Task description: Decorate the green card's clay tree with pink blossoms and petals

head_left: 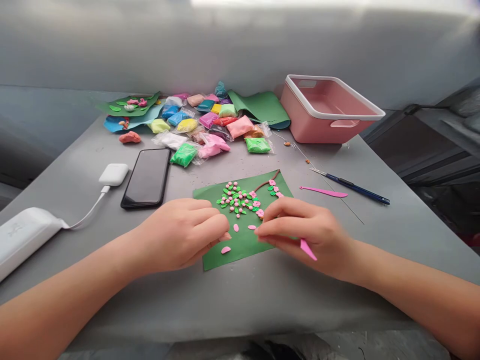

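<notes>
A green felt sheet [243, 242] lies on the grey table [262, 295] in front of me. It carries a clay picture: pink flowers with green leaves [238, 197] on a brown branch [268, 181], plus loose pink petals [226, 249]. My left hand [183, 232] rests on the sheet's left part, fingers curled together near a petal. My right hand [303, 232] is closed on a pink modelling tool [308, 249], fingertips close to the petals at the sheet's middle.
Several bagged clay packs [210, 127] lie at the back, next to more felt sheets [262, 106] and a pink bin [326, 110]. A phone [147, 177], earbud case [113, 174] and white power bank [22, 235] sit left. A pink spatula [323, 191] and blue-handled tool [356, 188] lie right.
</notes>
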`<state>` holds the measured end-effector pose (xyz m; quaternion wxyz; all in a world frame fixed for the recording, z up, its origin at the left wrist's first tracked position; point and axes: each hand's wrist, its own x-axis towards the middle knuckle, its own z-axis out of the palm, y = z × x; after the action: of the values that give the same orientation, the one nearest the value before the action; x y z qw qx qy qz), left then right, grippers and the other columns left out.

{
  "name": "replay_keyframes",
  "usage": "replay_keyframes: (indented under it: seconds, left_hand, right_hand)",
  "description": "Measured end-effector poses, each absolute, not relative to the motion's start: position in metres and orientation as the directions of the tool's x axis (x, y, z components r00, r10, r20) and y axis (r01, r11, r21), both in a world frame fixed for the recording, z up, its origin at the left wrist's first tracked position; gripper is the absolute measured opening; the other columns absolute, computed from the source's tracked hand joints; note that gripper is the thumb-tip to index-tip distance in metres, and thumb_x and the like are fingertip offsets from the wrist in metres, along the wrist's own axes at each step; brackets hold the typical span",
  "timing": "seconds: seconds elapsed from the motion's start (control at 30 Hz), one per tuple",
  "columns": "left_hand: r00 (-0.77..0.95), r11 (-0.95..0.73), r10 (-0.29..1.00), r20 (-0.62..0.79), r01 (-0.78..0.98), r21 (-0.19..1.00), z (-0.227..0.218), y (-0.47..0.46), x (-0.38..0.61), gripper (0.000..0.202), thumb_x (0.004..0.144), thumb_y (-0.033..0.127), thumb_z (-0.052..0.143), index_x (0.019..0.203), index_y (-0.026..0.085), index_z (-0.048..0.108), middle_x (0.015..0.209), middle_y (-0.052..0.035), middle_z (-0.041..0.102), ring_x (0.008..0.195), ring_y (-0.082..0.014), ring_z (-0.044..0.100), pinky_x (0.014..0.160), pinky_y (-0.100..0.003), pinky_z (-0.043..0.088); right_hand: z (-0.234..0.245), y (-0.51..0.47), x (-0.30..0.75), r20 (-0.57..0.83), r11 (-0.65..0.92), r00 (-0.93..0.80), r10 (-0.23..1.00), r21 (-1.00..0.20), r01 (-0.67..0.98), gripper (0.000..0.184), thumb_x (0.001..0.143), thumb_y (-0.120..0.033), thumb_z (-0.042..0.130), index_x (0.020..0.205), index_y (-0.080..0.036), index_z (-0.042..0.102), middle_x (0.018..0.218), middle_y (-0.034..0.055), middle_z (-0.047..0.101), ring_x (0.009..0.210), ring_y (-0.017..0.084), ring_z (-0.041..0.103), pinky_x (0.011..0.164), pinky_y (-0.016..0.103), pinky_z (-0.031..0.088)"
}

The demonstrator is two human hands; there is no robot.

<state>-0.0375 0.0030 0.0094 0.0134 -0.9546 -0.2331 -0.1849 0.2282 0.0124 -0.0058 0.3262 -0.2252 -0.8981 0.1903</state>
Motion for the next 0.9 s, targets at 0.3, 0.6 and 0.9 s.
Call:
replay_keyframes:
  seconds: [0.3,0.6,0.9]
  left_hand:
    - [0.828,-0.89,0.442,0.345,0.453,0.055,0.007,0.004,-0.036,0.029,0.099,0.016,0.039,0.073,0.021,0.05,0.058,0.0017,0.049,0.053,-0.0151,0.041,0.051,-0.026,0.036]
    - [0.829,-0.895,0.43,0.358,0.444,0.045,0.007,0.004,-0.034,0.031,0.1,0.015,0.039,0.071,0.019,0.051,0.057,0.0017,0.048,0.053,-0.0146,0.04,0.051,-0.026,0.035]
    - [0.827,-0.89,0.437,0.353,0.454,0.039,0.008,0.003,-0.034,0.031,0.1,0.016,0.039,0.071,0.019,0.052,0.057,0.0013,0.049,0.053,-0.015,0.039,0.052,-0.027,0.034]
  right_hand:
    - [-0.028,-0.002,0.217,0.42,0.809,-0.714,0.56,-0.462,0.363,0.009,0.091,-0.019,0.067,0.084,-0.019,0.072,0.084,0.0036,0.064,0.071,0.012,0.06,0.065,0.024,0.048]
    - [-0.025,-0.002,0.217,0.274,0.773,-0.752,0.599,-0.441,0.455,0.003,0.087,-0.021,0.072,0.087,-0.021,0.075,0.089,0.0039,0.065,0.076,0.015,0.063,0.067,0.026,0.048]
    - [-0.019,-0.003,0.223,0.279,0.799,-0.779,0.561,-0.427,0.423,0.009,0.092,-0.026,0.067,0.094,-0.02,0.073,0.096,0.0056,0.068,0.08,0.015,0.064,0.073,0.027,0.05]
